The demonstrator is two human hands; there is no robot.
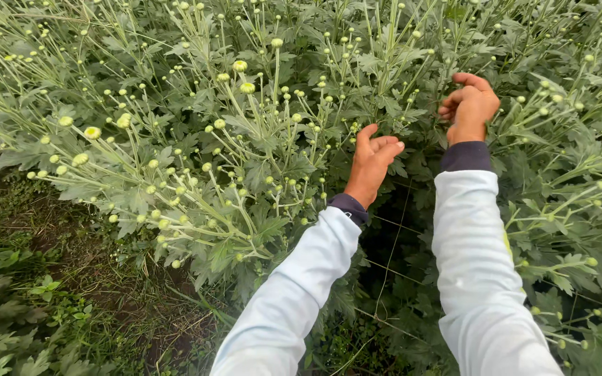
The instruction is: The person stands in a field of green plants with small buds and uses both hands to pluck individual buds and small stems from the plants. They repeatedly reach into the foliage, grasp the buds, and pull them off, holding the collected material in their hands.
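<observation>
Both my arms, in pale sleeves with dark cuffs, reach into a dense bed of green flower plants (245, 139) bearing several small round pale-green buds. My left hand (373, 161) is raised at the centre, fingers curled loosely with the thumb up, among leaves and stems; I see nothing gripped in it. My right hand (469, 106) is higher and to the right, fingers bent inward near a stem, and what it touches is hidden by the fingers. A few larger yellowish buds (240, 66) stand up to the left of my hands.
Thin support strings (391, 237) run through the plants between my arms. At the lower left a strip of bare soil with low weeds and dry grass (71, 292) borders the bed. Plants fill the top and right of the view.
</observation>
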